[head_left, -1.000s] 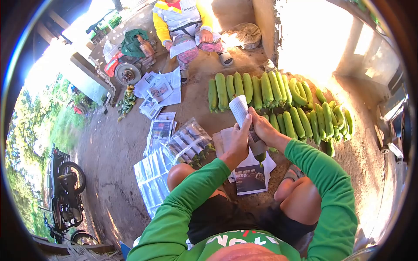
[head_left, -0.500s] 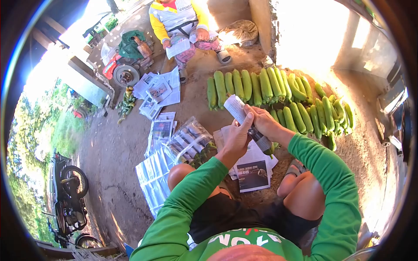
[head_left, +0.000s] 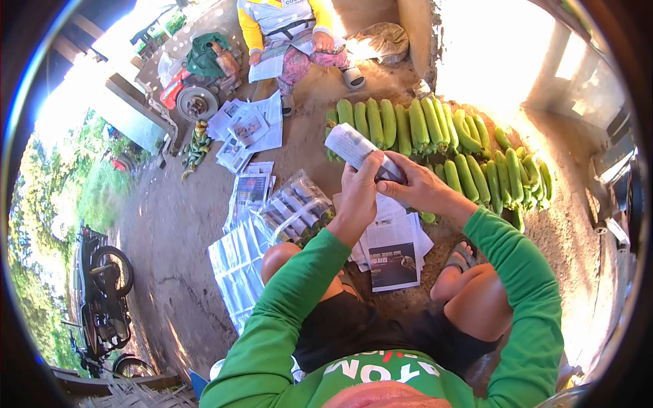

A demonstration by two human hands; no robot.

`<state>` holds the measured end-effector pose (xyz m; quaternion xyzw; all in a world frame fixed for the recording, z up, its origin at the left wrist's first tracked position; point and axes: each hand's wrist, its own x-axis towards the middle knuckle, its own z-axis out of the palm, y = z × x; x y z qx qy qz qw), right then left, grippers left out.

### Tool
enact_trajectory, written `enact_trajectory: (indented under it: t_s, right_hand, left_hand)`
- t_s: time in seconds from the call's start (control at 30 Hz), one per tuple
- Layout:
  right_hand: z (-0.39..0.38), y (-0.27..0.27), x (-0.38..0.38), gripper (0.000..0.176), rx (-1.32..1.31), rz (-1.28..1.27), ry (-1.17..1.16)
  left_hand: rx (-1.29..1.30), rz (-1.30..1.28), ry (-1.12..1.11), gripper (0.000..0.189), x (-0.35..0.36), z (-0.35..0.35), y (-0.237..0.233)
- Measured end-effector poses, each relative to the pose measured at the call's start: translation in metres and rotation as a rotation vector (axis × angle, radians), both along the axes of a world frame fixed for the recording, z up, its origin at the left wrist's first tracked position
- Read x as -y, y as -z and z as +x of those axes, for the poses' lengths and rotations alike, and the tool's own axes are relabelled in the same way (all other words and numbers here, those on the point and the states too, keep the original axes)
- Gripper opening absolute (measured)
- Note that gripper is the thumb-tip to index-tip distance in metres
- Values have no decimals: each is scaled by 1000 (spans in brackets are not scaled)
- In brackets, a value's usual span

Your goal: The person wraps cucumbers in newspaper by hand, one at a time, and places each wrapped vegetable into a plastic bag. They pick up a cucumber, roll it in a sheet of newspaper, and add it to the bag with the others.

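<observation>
A newspaper-wrapped gourd (head_left: pixel 355 145) is held up in front of me, tilted with its papered end toward the upper left. My left hand (head_left: pixel 360 192) grips the near side of the roll. Around its lower right end, my right hand (head_left: pixel 423 185) has its fingers closed on the paper, hiding that end. Below my hands lies a stack of newspaper sheets (head_left: pixel 393 264) on the ground. Just beyond them, long green gourds (head_left: pixel 418 126) lie side by side in rows. A clear plastic bag (head_left: pixel 294 207) of newspaper-wrapped gourds rests left of my left wrist.
Flattened plastic bags (head_left: pixel 237 262) lie by my knee. More newspaper sheets (head_left: pixel 248 129) are spread farther out, near a round metal part (head_left: pixel 197 102). Another person (head_left: pixel 292 41) sits opposite, holding paper. A motorcycle (head_left: pixel 102 292) stands at the left, and a sack (head_left: pixel 381 42) at the back.
The wrapped gourd has shifted slightly left and up. My right hand has moved over its lower end, covering the part that showed before.
</observation>
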<state>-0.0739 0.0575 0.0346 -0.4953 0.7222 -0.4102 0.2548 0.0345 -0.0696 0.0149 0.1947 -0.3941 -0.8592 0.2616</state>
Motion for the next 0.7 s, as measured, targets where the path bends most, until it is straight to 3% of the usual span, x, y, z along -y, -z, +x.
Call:
enact_trajectory:
  t_s: [0.17,0.43,0.53,0.63,0.7]
  right_hand:
    - [7,0,7,72,-20,-15,55]
    - [18,0,12,86,-95,34,88]
    - [23,2,13,82,-79,24,110]
    - [21,12,17,77,-47,-32,108]
    - [18,19,22,75,9,-36,83]
  left_hand:
    - [-1,31,-39,22,2,0,1]
    - [-56,17,-53,18,8,8,-5]
    - [-9,13,-7,19,14,14,1]
    - [7,-101,165,34,38,16,10]
    - [206,-215,254,42,52,29,-5]
